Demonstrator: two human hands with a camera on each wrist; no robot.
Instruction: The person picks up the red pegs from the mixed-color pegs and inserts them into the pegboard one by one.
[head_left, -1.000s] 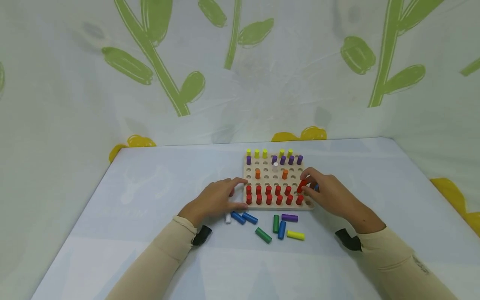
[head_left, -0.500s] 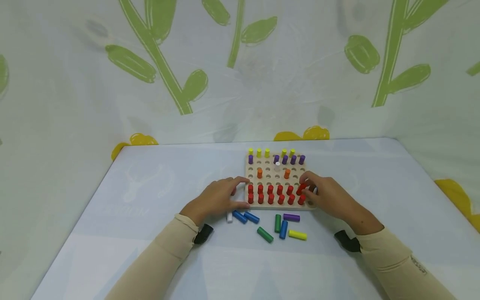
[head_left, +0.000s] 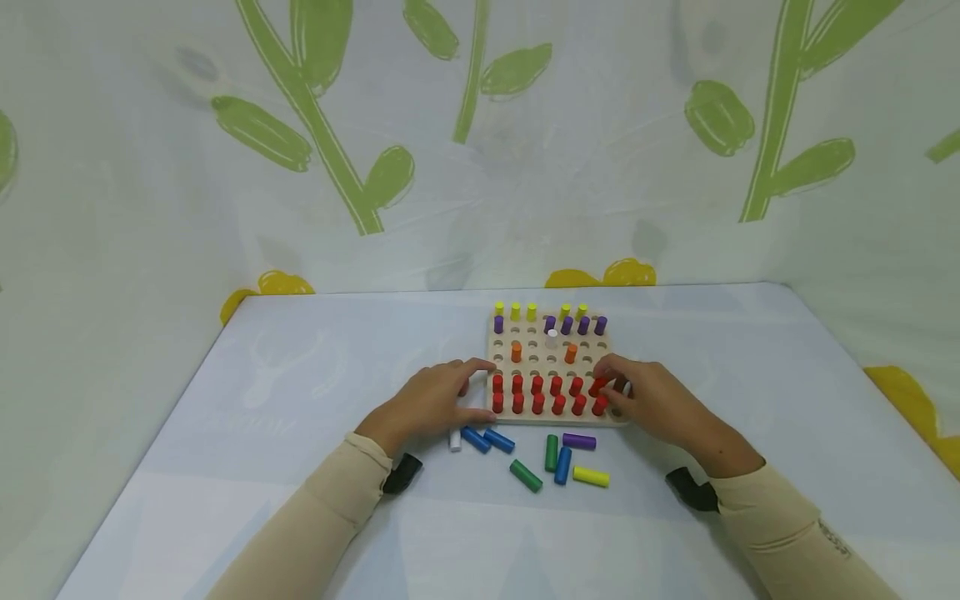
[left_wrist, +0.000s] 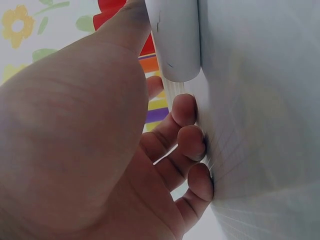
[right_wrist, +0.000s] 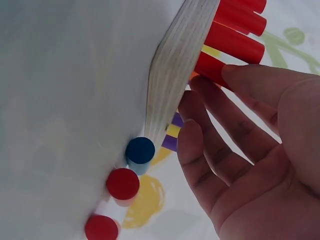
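Note:
A wooden pegboard (head_left: 551, 422) lies flat, with two front rows of upright red pegs. My right hand (head_left: 660, 404) pinches a red peg (right_wrist: 209, 67) between thumb and fingers at the right end of the second row. This peg stands in line with its row; its lower end is hidden. At the board's left side, my left hand (head_left: 429, 400) rests with index finger and thumb spread, their tips at the edge. In the left wrist view its other fingers (left_wrist: 192, 142) are loosely bent near the tabletop, and a white peg (left_wrist: 177, 45) lies close to the thumb.
Loose pegs lie before the board: two green (head_left: 526, 476), several blue (head_left: 562, 466), a purple (head_left: 579, 442) and a yellow (head_left: 591, 477). In the right wrist view, a blue peg (right_wrist: 140, 151) and two red pegs (right_wrist: 122, 184) lie beyond the board's right side.
My right hand has moved slightly left and down with the red peg, which now sits lower, level with its row. The left hand has stayed at the board's edge.

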